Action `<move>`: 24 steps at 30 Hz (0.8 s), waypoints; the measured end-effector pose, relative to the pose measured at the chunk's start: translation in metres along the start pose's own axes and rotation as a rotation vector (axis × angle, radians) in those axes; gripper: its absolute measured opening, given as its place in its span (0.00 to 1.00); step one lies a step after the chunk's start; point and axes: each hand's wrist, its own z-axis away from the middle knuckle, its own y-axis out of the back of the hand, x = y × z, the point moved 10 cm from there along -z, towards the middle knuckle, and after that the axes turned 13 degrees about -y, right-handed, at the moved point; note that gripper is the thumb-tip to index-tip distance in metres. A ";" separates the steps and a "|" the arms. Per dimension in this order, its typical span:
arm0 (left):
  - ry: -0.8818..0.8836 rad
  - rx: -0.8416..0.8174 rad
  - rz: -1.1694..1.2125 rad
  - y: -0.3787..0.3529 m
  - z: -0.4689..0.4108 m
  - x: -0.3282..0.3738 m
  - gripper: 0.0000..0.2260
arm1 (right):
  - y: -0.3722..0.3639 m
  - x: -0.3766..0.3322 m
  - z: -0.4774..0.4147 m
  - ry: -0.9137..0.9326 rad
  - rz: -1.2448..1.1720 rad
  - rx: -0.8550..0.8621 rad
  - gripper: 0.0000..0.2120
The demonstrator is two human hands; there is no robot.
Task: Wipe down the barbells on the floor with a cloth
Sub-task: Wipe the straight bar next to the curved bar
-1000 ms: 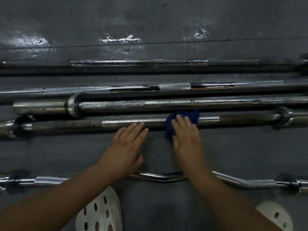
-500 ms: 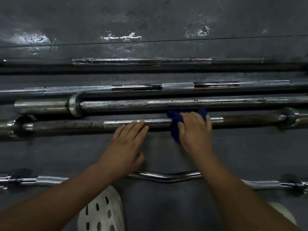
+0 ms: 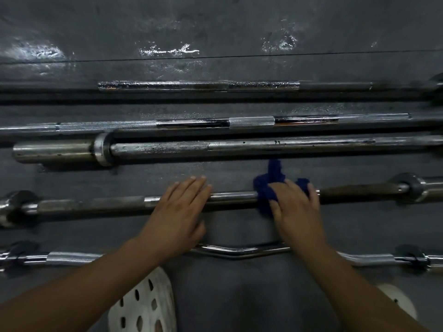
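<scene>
Several steel barbells lie side by side on the dark floor. My left hand [image 3: 182,209] rests flat, fingers straight, on the shaft of the near straight barbell [image 3: 107,204]. On that same shaft, to the right, my right hand [image 3: 296,209] holds a dark blue cloth [image 3: 265,188], fingers draped over the shaft and thumb on its near side. Part of the cloth sticks out beyond my fingers. A chrome curl bar [image 3: 239,252] lies nearest me, partly hidden under both forearms.
Three more barbells lie farther out: a thick-sleeved one [image 3: 263,147], a knurled one [image 3: 251,122] and a dark one [image 3: 199,85]. White perforated clogs show at the bottom left [image 3: 143,305] and bottom right [image 3: 398,300]. The floor beyond has wet, shiny patches.
The barbell under my hands has moved toward me, away from the thick-sleeved one. My right hand has slid the cloth rightward along the shaft. My left hand stays flat on it.
</scene>
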 end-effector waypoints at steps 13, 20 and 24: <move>0.017 -0.015 0.012 -0.008 0.014 -0.008 0.33 | 0.013 0.049 0.011 -0.362 0.003 0.119 0.17; 0.000 0.032 0.014 0.003 0.011 -0.005 0.33 | 0.021 0.048 -0.008 -0.255 -0.194 0.019 0.28; 0.012 0.007 0.040 -0.002 0.006 0.000 0.33 | 0.001 -0.023 0.016 -0.120 -0.234 0.047 0.20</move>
